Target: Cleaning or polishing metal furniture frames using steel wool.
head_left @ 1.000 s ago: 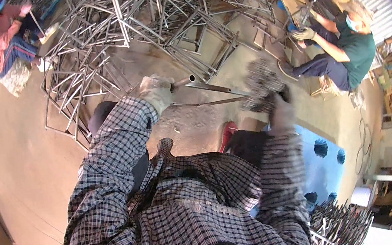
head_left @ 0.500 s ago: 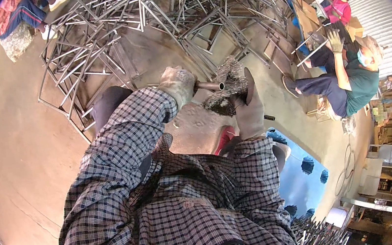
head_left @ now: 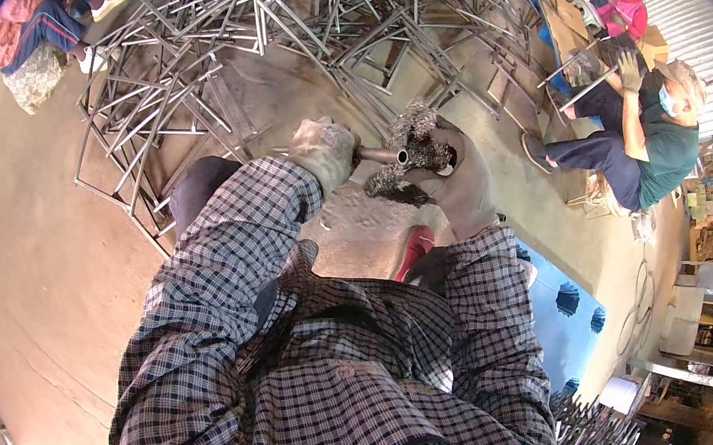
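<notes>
Tube (head_left: 380,155): lies between the two hands, long axis roughly left to right, right end angled slightly toward the near side. Left hand (head_left: 322,151) is the nearer one, directly on it; open mouth of the tube points right, at the wool (head_left: 420,144). Mouth overlaps wool in this view; contact cannot be confirmed.

Left hand: gloved, closed in a fist round the tube, a short length showing past the grip. Right hand (head_left: 464,179): gloved, to the right and slightly nearer the body, fingers and thumb curled round the wool, a grey tangled wad. Hands close, not visibly touching.

Surroundings: heap of metal rods (head_left: 277,26) on the far side; seated co-worker (head_left: 656,138) to the right; blue board (head_left: 554,286) near right.
</notes>
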